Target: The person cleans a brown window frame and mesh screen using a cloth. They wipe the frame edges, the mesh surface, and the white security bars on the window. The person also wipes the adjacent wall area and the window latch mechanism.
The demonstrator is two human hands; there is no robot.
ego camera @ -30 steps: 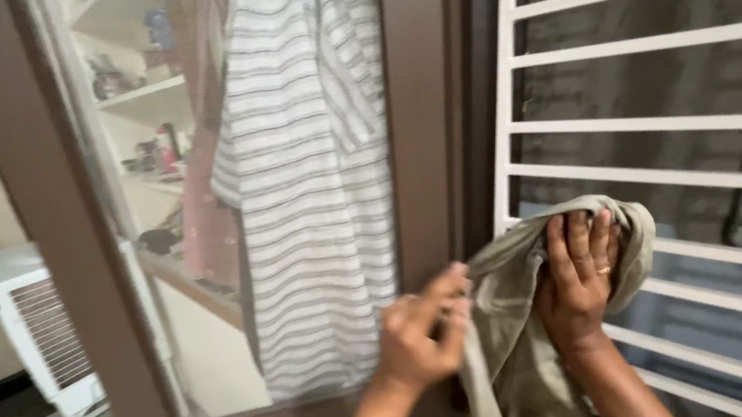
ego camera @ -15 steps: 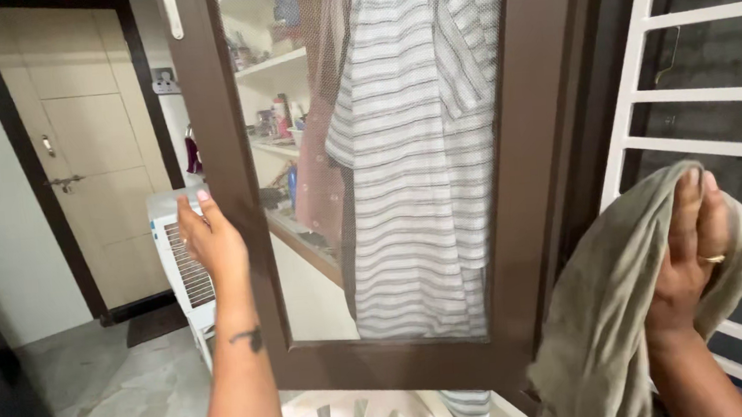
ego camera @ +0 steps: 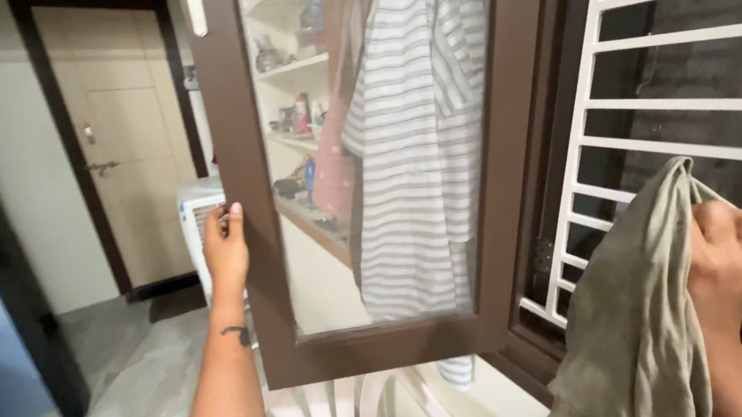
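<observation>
Left hand (ego camera: 226,246) curled around outer edge of brown screen-door frame (ego camera: 241,183), fingers pressed on it, likely steadying the swung-open panel. Right hand (ego camera: 732,259) bunched shut around olive-grey cloth (ego camera: 640,320), held up beside white window grille (ego camera: 646,116), cloth draping down past wrist. Behind mesh: striped garment (ego camera: 419,143) hanging, shelves (ego camera: 298,64) with small bottles and containers, colours blue, red, white; labels too small to tell.

Soft, even indoor light; slight motion blur (edges stretched); grille side dark.
</observation>
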